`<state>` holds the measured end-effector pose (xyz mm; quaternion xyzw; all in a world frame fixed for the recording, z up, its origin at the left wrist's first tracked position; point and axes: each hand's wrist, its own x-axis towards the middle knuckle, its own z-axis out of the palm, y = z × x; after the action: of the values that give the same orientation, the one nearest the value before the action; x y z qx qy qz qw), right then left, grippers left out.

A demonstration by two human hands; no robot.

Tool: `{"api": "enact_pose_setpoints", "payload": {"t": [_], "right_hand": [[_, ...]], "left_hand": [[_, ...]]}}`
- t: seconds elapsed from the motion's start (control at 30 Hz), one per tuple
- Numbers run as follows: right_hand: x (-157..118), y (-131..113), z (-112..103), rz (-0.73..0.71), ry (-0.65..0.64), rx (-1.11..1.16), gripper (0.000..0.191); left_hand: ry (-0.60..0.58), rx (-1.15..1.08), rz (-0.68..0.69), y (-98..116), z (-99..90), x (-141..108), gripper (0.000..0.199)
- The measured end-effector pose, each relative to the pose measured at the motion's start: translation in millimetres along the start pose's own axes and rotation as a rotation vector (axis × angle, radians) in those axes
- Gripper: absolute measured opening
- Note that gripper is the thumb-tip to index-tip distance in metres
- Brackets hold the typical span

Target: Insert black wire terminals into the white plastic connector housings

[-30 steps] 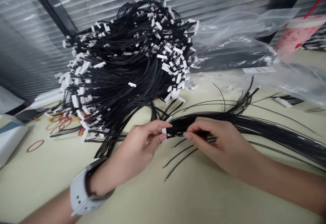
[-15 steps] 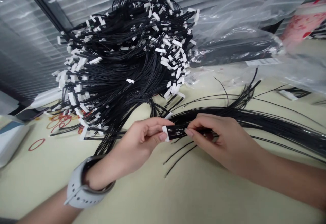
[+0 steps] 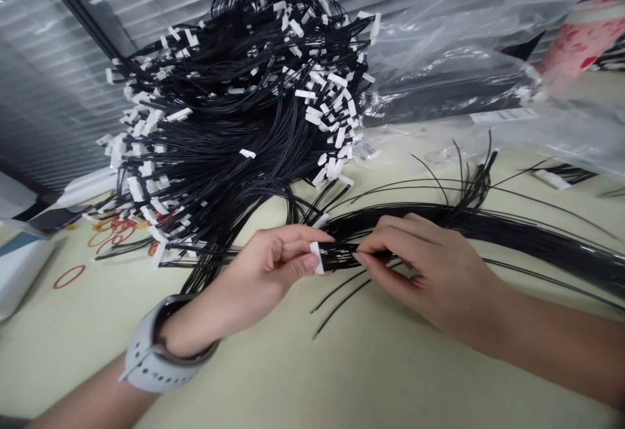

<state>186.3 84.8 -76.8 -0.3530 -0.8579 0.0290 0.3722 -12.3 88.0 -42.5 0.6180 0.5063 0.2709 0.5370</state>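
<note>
Between thumb and fingers, my left hand (image 3: 280,263) pinches a white connector (image 3: 317,258). Short black wires (image 3: 338,255) run from the connector's right side to my right hand (image 3: 410,260), whose thumb and forefinger are closed on a black wire. Which single wire is between those fingertips is hard to make out. Below the fingers, two loose wire ends (image 3: 336,305) stick out to the left. A thick bundle of black wires (image 3: 527,237) lies behind my right hand and stretches off to the right.
A big heap of black cables (image 3: 229,129) with white connectors rises at the back left. Clear plastic bags (image 3: 449,84) and a pink cup (image 3: 581,38) stand at the back right. Rubber bands (image 3: 69,276) and a white box (image 3: 22,276) lie at the left.
The wires by the connector have shifted slightly under my right fingertips. Wire ends behind my right hand have spread a little. Both hands keep their grips, and the view has moved slightly.
</note>
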Motion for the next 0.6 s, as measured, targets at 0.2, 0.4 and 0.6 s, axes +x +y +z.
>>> {"api": "enact_pose_setpoints", "payload": {"t": [0.2, 0.4, 0.6], "right_hand": [[-1.3, 1.5, 0.2, -0.056, 0.012, -0.01, 0.013], [-0.4, 2.2, -0.2, -0.1, 0.011, -0.029, 0.013], [-0.9, 0.8, -2.0, -0.084, 0.002, -0.015, 0.014]], "left_hand": [[-0.028, -0.034, 0.002, -0.4, -0.6, -1.2, 0.019], [-0.038, -0.047, 0.008, -1.1, -0.4, -1.8, 0.019], [-0.032, -0.02, 0.017, -0.2, -0.5, -3.0, 0.019]]}}
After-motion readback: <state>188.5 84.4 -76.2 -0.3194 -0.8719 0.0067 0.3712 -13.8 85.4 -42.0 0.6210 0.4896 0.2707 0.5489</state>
